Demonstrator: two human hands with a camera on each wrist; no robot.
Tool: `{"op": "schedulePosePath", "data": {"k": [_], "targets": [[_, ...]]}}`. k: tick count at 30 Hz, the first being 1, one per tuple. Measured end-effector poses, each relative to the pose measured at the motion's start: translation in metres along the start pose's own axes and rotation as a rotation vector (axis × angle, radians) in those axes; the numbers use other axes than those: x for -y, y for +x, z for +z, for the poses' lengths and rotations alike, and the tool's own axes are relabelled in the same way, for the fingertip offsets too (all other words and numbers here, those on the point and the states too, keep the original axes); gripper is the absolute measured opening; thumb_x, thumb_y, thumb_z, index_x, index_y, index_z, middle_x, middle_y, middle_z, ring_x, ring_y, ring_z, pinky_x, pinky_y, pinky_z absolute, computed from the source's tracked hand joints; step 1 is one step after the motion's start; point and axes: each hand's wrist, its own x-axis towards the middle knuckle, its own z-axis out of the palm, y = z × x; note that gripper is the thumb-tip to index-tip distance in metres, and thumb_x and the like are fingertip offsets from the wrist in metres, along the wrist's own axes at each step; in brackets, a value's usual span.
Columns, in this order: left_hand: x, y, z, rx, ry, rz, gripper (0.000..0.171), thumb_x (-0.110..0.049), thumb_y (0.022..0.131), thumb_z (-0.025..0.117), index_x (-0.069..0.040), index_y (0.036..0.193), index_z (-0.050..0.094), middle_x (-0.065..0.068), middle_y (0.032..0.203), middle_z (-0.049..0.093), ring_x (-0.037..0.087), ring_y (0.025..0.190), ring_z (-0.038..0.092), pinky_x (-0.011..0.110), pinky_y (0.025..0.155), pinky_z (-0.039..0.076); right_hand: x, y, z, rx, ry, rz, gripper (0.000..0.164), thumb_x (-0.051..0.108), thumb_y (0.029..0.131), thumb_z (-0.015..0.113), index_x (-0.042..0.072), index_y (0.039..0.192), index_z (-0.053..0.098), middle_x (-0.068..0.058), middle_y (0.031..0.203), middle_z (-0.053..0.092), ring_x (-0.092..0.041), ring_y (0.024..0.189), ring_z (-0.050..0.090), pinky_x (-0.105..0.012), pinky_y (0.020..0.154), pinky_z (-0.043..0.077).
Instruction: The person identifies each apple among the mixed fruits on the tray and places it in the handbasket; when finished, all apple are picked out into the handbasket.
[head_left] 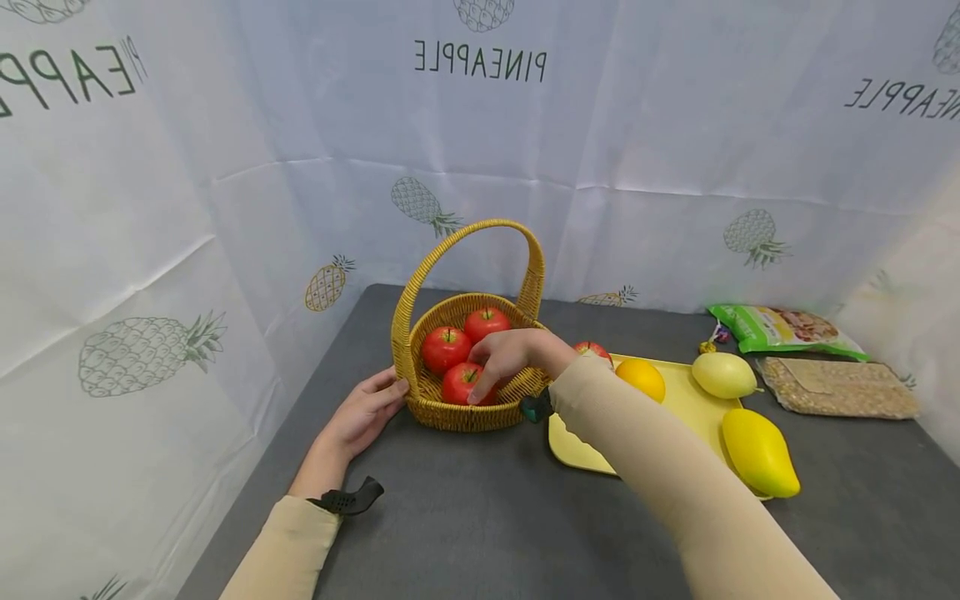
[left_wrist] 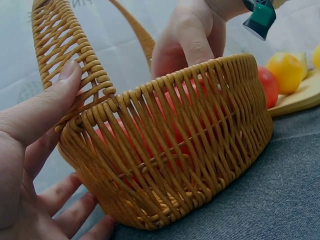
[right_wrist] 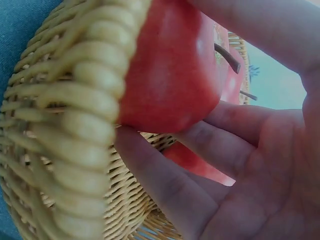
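A wicker basket (head_left: 457, 419) with a tall arched handle stands on the dark table. My left hand (head_left: 367, 408) holds its left end, thumb (left_wrist: 65, 82) on the foot of the handle and the other fingers along the outer side. Inside the basket, my right hand (head_left: 510, 354) grips the front red apple (head_left: 459, 381), its fingers and thumb around the fruit. In the right wrist view that apple (right_wrist: 170, 75) is close to the woven rim. Two more red apples (head_left: 446, 348) sit behind it, partly covered by the hand.
Right of the basket, a yellow tray (head_left: 690, 396) carries a red apple (head_left: 592, 350), an orange (head_left: 642, 379), a pale yellow fruit (head_left: 723, 375) and a mango (head_left: 759, 454). Beyond it lie a green packet (head_left: 787, 329) and a clear bag of grains (head_left: 836, 387). Pineapple-print curtains enclose the table.
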Motion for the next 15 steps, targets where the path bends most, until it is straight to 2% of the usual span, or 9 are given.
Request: {"op": "schedulePosePath", "data": {"k": [2,5,8,10,12,15], "targets": [[0.0008,-0.0002,-0.0004,0.015,-0.003,0.012,0.051,-0.014,0.106,0.059,0.006,0.150,0.044,0.018,0.156,0.040,0.025,0.142,0.042,0.027,0.109,0.043,0.0014,0.0006,0.0008,-0.012,-0.015,-0.001,0.082,0.049,0.080,0.086,0.010,0.145,0.055,0.001,0.138,0.055,-0.020,0.128,0.048,-0.040,0.108,0.042],[0.0022,0.0002,-0.0018,0.032,-0.011,0.029,0.041,-0.013,0.107,0.059,0.002,0.145,0.053,0.017,0.154,0.042,0.025,0.143,0.041,0.027,0.110,0.042,0.0038,0.0020,0.0024,-0.025,-0.019,-0.015,0.068,0.050,0.080,0.086,0.010,0.131,0.065,0.001,0.124,0.063,-0.020,0.116,0.055,-0.038,0.101,0.047],[0.0027,0.0007,-0.0024,0.033,-0.010,0.039,0.040,-0.013,0.106,0.059,0.003,0.143,0.054,0.017,0.154,0.043,0.024,0.143,0.041,0.027,0.110,0.041,0.0057,0.0027,0.0034,-0.037,-0.015,-0.024,0.052,0.049,0.081,0.085,0.011,0.114,0.071,0.000,0.110,0.067,-0.019,0.105,0.059,-0.035,0.092,0.050],[0.0024,0.0006,-0.0021,0.028,-0.010,0.037,0.044,-0.013,0.106,0.059,0.006,0.145,0.051,0.018,0.155,0.041,0.024,0.143,0.041,0.027,0.110,0.041,0.0062,0.0024,0.0040,-0.043,0.004,-0.021,0.046,0.047,0.082,0.085,0.012,0.108,0.072,-0.001,0.106,0.067,-0.019,0.101,0.059,-0.034,0.087,0.051],[0.0020,0.0004,-0.0017,0.023,-0.006,0.028,0.047,-0.013,0.106,0.060,0.007,0.147,0.048,0.018,0.158,0.037,0.024,0.145,0.039,0.027,0.110,0.041,0.0060,0.0013,0.0046,-0.046,0.028,-0.020,0.046,0.047,0.083,0.085,0.011,0.108,0.071,-0.001,0.106,0.066,-0.018,0.100,0.058,-0.033,0.085,0.051],[0.0010,0.0001,-0.0010,0.027,-0.003,0.014,0.050,-0.013,0.106,0.059,0.009,0.149,0.044,0.021,0.161,0.030,0.027,0.148,0.033,0.026,0.111,0.040,0.0055,-0.0034,0.0050,-0.053,0.083,-0.020,0.052,0.044,0.086,0.084,0.007,0.118,0.069,-0.003,0.114,0.066,-0.016,0.101,0.063,-0.032,0.087,0.053]]}}
